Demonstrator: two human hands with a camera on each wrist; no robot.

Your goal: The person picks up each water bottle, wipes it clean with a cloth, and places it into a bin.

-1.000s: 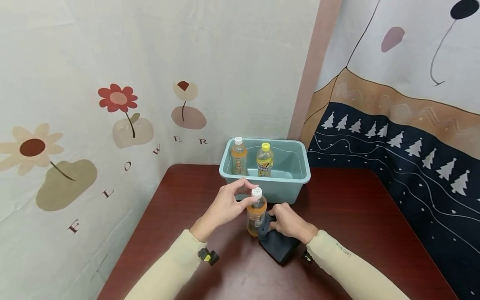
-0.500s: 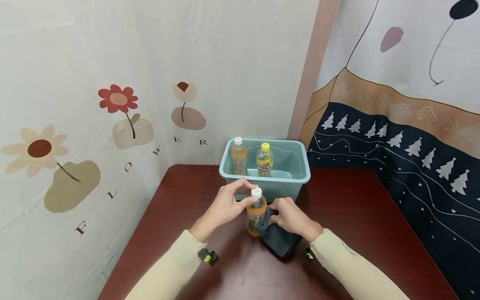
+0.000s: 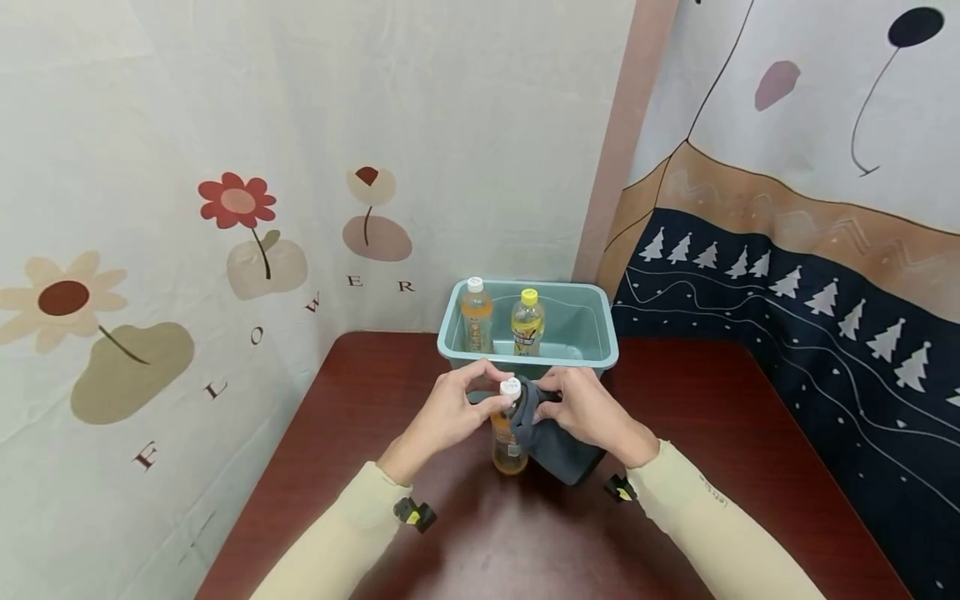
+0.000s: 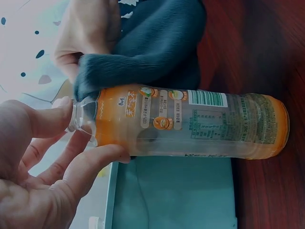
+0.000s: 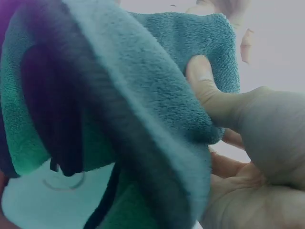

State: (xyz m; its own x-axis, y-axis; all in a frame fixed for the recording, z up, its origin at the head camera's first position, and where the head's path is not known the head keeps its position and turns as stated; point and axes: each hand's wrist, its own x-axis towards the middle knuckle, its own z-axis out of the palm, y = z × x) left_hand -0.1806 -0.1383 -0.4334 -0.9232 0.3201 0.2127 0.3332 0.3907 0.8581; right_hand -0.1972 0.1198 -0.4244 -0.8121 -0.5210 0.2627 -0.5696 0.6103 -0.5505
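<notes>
An orange-labelled plastic drink bottle (image 3: 509, 457) with a white cap stands upright on the table. My left hand (image 3: 452, 410) pinches it at the cap and neck; the left wrist view shows thumb and fingers around the neck of the bottle (image 4: 167, 124). In my right hand (image 3: 596, 417) is a dark grey-blue cloth (image 3: 564, 452), pressed to the bottle's right side just below the cap. The right wrist view shows the thumb (image 5: 202, 78) lying on the folded fuzzy cloth (image 5: 143, 90), whose loose part hangs down.
Right behind the bottle is a teal plastic bin (image 3: 617, 354). Inside it stand a white-capped orange bottle (image 3: 477, 321) and a yellow-capped bottle (image 3: 528, 325). The dark red wooden table (image 3: 330, 433) meets printed cloth walls (image 3: 487, 125) at the back.
My right hand has moved the cloth up along the bottle, from its middle to its shoulder near the cap. My left hand keeps its hold on the bottle's top.
</notes>
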